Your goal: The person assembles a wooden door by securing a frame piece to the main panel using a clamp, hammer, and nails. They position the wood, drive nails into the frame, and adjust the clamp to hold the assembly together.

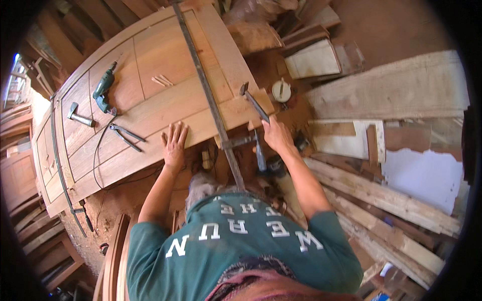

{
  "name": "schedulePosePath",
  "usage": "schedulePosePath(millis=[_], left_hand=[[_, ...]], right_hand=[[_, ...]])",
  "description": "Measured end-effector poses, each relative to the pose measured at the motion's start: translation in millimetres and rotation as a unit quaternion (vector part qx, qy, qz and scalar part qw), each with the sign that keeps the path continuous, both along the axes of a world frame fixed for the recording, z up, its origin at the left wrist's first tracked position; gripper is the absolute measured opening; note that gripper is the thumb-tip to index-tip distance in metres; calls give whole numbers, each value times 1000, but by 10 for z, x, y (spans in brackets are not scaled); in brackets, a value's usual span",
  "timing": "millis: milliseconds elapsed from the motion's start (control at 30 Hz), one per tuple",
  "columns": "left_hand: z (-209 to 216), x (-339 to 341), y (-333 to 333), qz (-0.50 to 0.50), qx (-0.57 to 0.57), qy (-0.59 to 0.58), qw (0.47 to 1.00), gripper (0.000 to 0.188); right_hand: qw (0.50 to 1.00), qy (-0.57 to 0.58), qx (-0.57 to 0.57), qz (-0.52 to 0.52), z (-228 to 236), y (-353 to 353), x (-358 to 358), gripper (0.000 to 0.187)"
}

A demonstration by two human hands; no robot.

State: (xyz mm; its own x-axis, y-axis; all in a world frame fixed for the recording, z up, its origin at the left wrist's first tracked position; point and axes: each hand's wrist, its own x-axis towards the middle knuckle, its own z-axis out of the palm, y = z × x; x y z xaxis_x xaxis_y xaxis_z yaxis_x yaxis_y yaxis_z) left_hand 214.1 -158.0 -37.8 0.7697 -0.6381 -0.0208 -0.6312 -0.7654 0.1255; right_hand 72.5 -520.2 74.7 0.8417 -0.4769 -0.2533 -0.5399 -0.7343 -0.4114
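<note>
We see the right hand [277, 134] wrapped tight around the handle of a dark steel claw hammer [253, 102], its head raised just over the near corner of the large reddish-brown panelled wooden door [150, 65] lying flat. The left hand [173, 144] is spread, palm pressed flat on the door's near rail, fingers splayed and gripping nothing. Between the two hands runs a long grey metal bar clamp [206, 95], crossing the door from far edge to near edge. Further left on the door lie black-handled pincers [125, 135], a green electric drill [103, 89] and a second, silver-handled hammer [79, 117]. Pale loose planks [391, 200] are stacked to the right.
</note>
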Motion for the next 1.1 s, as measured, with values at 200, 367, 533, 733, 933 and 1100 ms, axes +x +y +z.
schedulePosePath(millis=[200,367,533,733,933,1100], left_hand=[[85,3,-70,4,19,10,1000,83],[-7,21,-67,14,-9,-5,1000,82],[165,4,-129,18,4,17,1000,79],[65,5,-118,32,10,4,999,73],[103,18,-167,19,12,-1,1000,72],[188,-19,-168,30,17,6,999,75]], right_hand=[[908,-416,-21,45,163,109,-23,32],[996,-8,2,87,173,-213,154,28],[952,-295,40,71,206,17,-15,27],[994,-69,12,83,308,-236,157,25],[995,-49,11,86,-128,-326,-130,28],[988,-121,62,80,302,-195,52,28]])
